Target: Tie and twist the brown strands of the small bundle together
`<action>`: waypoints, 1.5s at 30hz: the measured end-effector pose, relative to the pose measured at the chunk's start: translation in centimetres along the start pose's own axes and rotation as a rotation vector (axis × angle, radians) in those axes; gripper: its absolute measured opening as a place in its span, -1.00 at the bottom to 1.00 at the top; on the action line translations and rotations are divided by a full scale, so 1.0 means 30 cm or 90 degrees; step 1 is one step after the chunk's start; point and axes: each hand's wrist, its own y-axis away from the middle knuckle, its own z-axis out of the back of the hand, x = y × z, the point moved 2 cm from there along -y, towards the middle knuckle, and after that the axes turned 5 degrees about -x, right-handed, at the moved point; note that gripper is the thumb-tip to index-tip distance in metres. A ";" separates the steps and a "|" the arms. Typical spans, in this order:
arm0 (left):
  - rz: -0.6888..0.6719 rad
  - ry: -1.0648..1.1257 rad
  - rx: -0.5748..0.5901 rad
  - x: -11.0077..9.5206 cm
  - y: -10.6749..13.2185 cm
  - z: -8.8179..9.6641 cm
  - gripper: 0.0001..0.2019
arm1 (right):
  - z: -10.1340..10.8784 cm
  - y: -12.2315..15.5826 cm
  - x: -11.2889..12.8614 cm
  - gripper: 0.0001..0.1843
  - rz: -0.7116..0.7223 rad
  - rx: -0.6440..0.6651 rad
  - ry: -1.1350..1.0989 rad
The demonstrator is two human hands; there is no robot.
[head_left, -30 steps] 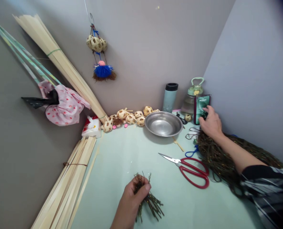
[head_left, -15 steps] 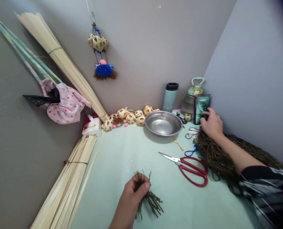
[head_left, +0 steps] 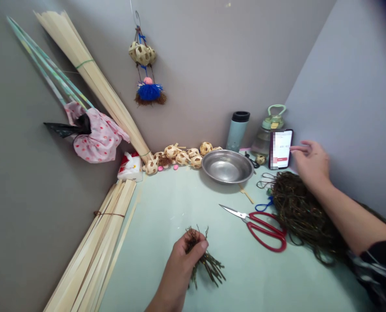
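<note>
My left hand (head_left: pixel 181 262) is closed on a small bunch of dark green-brown yarn strands (head_left: pixel 215 269) above the table. Their cut ends fan out below the thumb, and a few stick up over the fingers. My right hand (head_left: pixel 313 164) holds nothing; its fingers point left at the edge of a smartphone (head_left: pixel 281 149). The phone stands upright against a water bottle and shows a lit white screen. Below this hand lies a large tangled heap of dark yarn (head_left: pixel 296 212). Red-handled scissors (head_left: pixel 266 229) rest between both hands, blades slightly apart.
A steel bowl (head_left: pixel 227 167) sits at the back, beside a blue tumbler (head_left: pixel 237 132). Several woven balls (head_left: pixel 196 161) line the wall. Bundled wood strips (head_left: pixel 95 242) and a tissue pack (head_left: pixel 130 168) are on the left. A woven ornament (head_left: pixel 149 89) hangs on the wall.
My right hand has drawn back to the right, off the phone's screen. The screen has turned from green to white. My left hand keeps hold of the yarn strands.
</note>
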 end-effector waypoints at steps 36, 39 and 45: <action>-0.043 0.017 0.015 0.027 0.007 -0.021 -0.74 | 0.081 0.821 0.386 -0.64 -0.115 0.737 -0.573; -0.041 0.024 0.011 0.024 0.010 -0.024 -0.74 | 0.095 0.822 0.392 -0.66 -0.062 0.737 -0.541; -0.066 0.030 0.014 0.014 0.005 -0.025 -0.78 | 0.101 0.863 0.409 -0.74 0.041 0.790 -0.469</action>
